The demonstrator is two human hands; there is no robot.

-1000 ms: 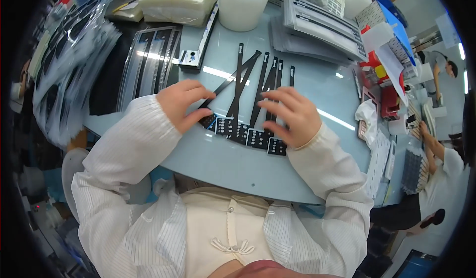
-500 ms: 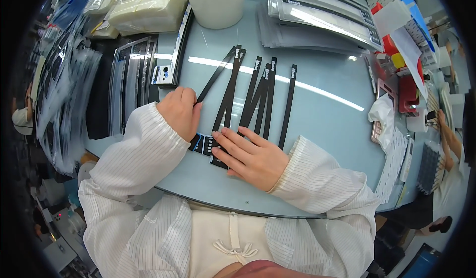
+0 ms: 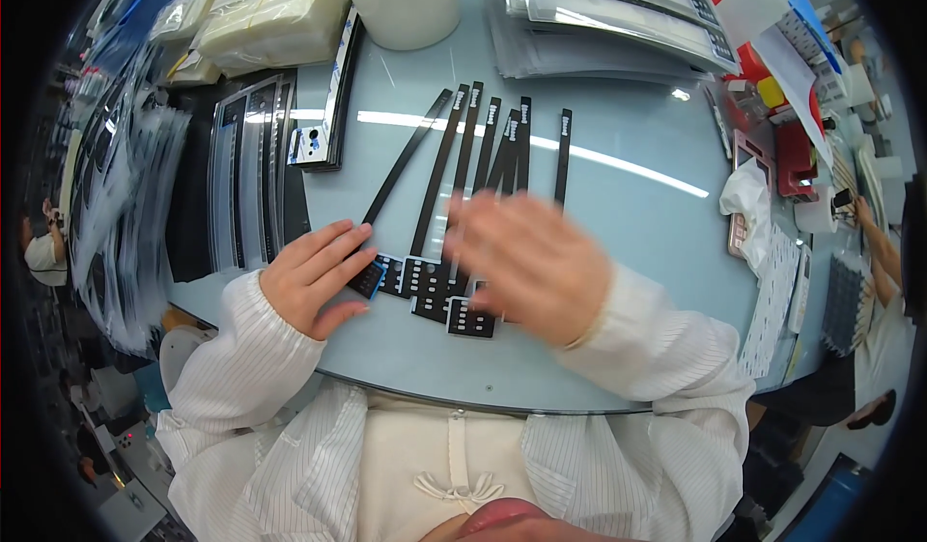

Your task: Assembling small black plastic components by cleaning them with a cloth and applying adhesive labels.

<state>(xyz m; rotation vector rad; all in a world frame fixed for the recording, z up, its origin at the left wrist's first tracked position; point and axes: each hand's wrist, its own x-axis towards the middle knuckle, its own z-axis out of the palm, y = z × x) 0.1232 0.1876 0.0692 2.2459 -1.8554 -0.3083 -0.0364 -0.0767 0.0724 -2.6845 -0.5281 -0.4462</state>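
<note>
Several long, thin black panel strips (image 3: pixel 436 189) fan out on the table, their wide ends with small pale windows overlapping near me. My left hand (image 3: pixel 314 273) lies open, fingers stretched, with its fingertips on the blue-edged wide end (image 3: pixel 368 279) of the leftmost strip (image 3: pixel 410 160). Over the middle strips is my right hand (image 3: pixel 541 262), blurred by motion; its fingers look stretched out with the thumb apart, and no held thing shows. It hides parts of several strips. One wide end (image 3: pixel 471 318) shows just below its thumb. The rightmost strip (image 3: pixel 564 156) lies apart from the others.
A long stack of black-and-white pieces (image 3: pixel 328 107), clear-windowed panels (image 3: pixel 249 175) and bagged sheets (image 3: pixel 275 20) are on the left. At the back stand a white roll (image 3: pixel 401 1) and stacked clear panels (image 3: pixel 618 20). A crumpled tissue (image 3: pixel 744 199) lies on the right.
My left hand has opened and moved down-left onto the left strip's wide end. My right hand has lifted and moved right, uncovering wide ends. The strips are spread somewhat more on the left.
</note>
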